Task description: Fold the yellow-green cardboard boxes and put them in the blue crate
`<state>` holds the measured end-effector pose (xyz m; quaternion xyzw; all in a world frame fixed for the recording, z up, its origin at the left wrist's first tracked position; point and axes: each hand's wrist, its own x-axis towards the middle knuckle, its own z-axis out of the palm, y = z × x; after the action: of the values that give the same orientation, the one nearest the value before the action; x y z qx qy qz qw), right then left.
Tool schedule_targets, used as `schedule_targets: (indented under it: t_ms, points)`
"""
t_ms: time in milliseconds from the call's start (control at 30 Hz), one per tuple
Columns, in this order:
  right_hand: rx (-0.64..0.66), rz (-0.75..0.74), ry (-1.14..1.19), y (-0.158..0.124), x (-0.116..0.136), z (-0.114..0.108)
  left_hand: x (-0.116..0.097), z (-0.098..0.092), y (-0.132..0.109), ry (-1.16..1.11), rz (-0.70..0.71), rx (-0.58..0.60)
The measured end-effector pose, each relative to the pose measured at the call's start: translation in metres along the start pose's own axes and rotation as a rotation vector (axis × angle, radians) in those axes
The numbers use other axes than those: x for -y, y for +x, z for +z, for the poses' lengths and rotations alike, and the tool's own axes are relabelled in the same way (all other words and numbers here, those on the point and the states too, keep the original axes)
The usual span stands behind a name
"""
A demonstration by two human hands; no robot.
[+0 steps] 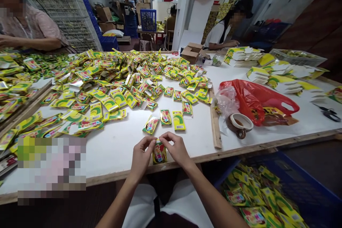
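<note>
A small yellow and green printed box [159, 153] rests near the front edge of the white table, its top end toward the far side. My left hand [143, 152] pinches the top left corner of this box between thumb and fingertips. At the top right corner, my right hand [175, 148] is closed in a matching pinch. Just beyond them lie a tilted box [151, 124], an upright-facing box [165, 117] and a box with a barcode [179, 120]. Whether the top flap is tucked in is hidden by my fingers.
A big heap of boxes [114, 74] covers the table's far left. To the right are a wooden strip [216, 124], a mug [240, 124], a red plastic bag [256, 96] and scissors [330, 114]. A blue crate [296, 174] of boxes stands below. Two people sit across.
</note>
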<state>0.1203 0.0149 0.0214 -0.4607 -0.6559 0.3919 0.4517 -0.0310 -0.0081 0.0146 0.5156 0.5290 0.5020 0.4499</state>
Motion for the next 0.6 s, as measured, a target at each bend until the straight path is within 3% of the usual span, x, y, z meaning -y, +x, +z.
schedule_targets:
  t_ms: [133, 200, 300, 400, 467, 533, 600]
  points:
    - [0.017, -0.015, 0.045, -0.008, -0.002, 0.006, 0.001, -0.005, -0.008, 0.052, 0.084, 0.052]
    - [-0.023, -0.018, 0.017, -0.014, 0.004, -0.006, 0.0, -0.007, -0.005, 0.126, 0.142, 0.063]
    - [-0.116, 0.046, -0.178, -0.033, 0.023, -0.062, 0.002, -0.007, 0.014, 0.317, 0.187, -0.006]
    - [-0.07, 0.196, -0.514, -0.059, 0.042, -0.137, 0.009, -0.006, 0.045, 0.581, 0.199, -0.125]
    - [-0.068, 0.252, -0.611, -0.072, 0.047, -0.165, 0.013, -0.004, 0.059, 0.73, 0.178, -0.13]
    - [-0.093, 0.291, -0.532, -0.075, 0.041, -0.16, 0.014, -0.003, 0.06, 0.773, 0.147, -0.099]
    - [-0.118, 0.313, -0.317, -0.067, 0.028, -0.125, 0.013, -0.002, 0.047, 0.708, 0.137, -0.104]
